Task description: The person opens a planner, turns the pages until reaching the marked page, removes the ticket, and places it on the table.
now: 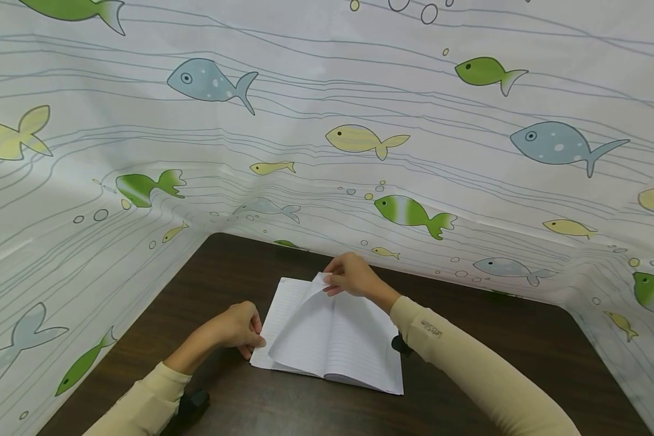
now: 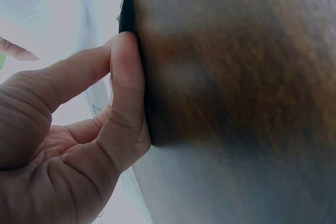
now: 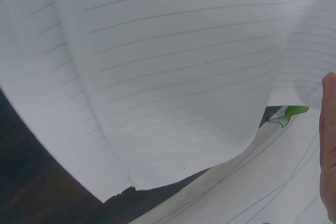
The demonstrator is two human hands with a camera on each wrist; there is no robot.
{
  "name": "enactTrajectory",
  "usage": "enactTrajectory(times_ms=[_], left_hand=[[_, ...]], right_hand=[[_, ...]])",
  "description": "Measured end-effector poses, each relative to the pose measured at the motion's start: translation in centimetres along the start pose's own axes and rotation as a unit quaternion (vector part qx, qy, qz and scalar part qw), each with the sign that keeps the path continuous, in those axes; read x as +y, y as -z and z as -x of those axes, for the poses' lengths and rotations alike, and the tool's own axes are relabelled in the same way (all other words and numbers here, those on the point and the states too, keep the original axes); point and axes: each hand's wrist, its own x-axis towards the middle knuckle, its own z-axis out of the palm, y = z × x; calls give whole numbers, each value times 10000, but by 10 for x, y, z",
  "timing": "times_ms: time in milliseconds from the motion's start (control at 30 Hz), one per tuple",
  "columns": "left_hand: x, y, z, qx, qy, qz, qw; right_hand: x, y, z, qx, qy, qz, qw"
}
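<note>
A lined notebook (image 1: 362,348) lies spread on the dark table, its pages white and ruled. At the top of one lifted page (image 1: 305,336), my right hand (image 1: 354,275) pinches the corner between thumb and fingers. That page curves up over the left side of the notebook, and its ruled face fills much of the right wrist view. My left hand (image 1: 240,327) grips the notebook's lower left edge, thumb on top. In the left wrist view the left hand's fingers (image 2: 126,93) stand at that edge, against the tabletop.
The dark wood-grain table (image 1: 327,415) extends around the notebook on all sides. White sheeting (image 1: 305,36) printed with fish and wavy lines rises behind the table and along both sides.
</note>
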Motion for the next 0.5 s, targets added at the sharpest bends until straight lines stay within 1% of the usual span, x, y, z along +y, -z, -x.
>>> enactTrajectory(times_ms=[233, 500], left_hand=[[0, -1, -1, 63, 104, 44, 9999], [-2, -1, -3, 48, 14, 120, 9999]], right_hand=[[-3, -9, -4, -110, 85, -19, 9999], [-3, -18, -12, -148, 180, -83, 9997]])
